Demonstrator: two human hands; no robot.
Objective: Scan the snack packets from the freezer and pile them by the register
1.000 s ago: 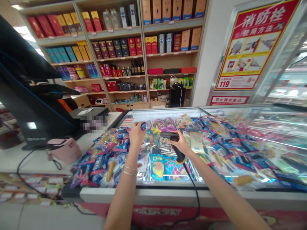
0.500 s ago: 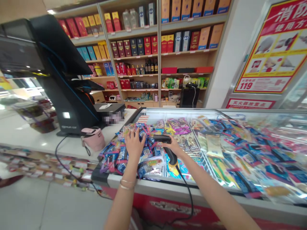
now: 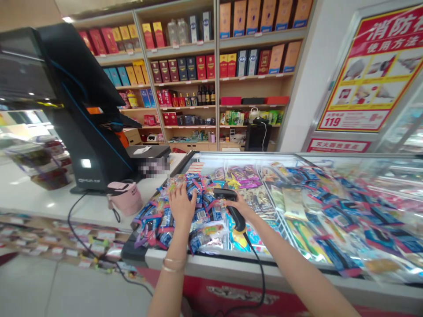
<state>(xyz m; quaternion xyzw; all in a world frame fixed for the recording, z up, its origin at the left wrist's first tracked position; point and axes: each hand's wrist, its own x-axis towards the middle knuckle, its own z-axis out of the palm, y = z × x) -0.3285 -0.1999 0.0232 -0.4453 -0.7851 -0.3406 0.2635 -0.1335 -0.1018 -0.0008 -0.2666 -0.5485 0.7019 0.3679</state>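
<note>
My left hand (image 3: 181, 206) lies on a heap of small blue and pink snack packets (image 3: 201, 215), its fingers spread over the wrappers. A thin bangle (image 3: 173, 265) circles that wrist. My right hand (image 3: 242, 207) is wrapped around the grip of a black barcode scanner (image 3: 236, 219), just right of the heap. The scanner's head points left, toward the packets and my left hand. Its black cable (image 3: 258, 264) hangs down over the freezer's front edge. The packets lie on the glass top of a chest freezer (image 3: 165, 257).
More blue packets (image 3: 357, 220) lie across the freezer's right side. On the left counter stand a pink cup-shaped bag (image 3: 124, 198), a checkout terminal (image 3: 90, 145) and stacked food tubs (image 3: 49, 169). Behind are shelves of boxed goods (image 3: 187, 70). A red poster (image 3: 370, 75) hangs at right.
The scanner's head has tipped slightly and sits a little lower. My left hand has shifted slightly on the heap, and the whole view has moved a little.
</note>
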